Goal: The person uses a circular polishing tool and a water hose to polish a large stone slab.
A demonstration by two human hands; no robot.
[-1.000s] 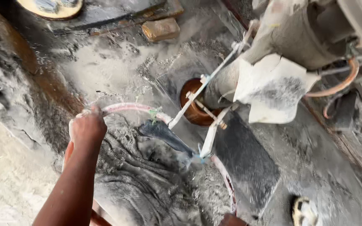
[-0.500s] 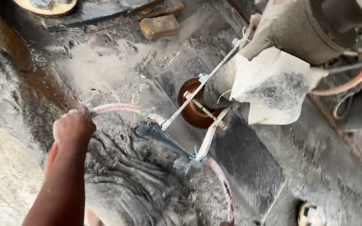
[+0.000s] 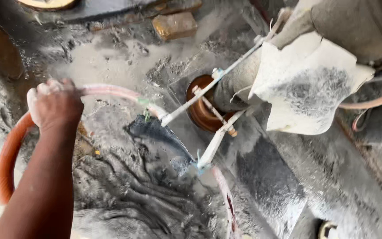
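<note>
the left hand (image 3: 54, 106), at the left of the frame, is closed in a fist around an orange hose (image 3: 6, 159) (pale with dust further on) that curves from the lower left toward the brown disc (image 3: 202, 113) at centre. the right hand is out of view.

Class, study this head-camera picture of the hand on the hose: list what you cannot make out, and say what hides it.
- Right hand: not in the head view.
- Left hand fingers: curled round the orange hose, hidden behind the knuckles.
- Hose end: blurred in slurry near the white metal frame.
- Brown disc: partly covered by the frame and the dusty white sheet.
- Round object: cut off by the bottom edge.
</note>
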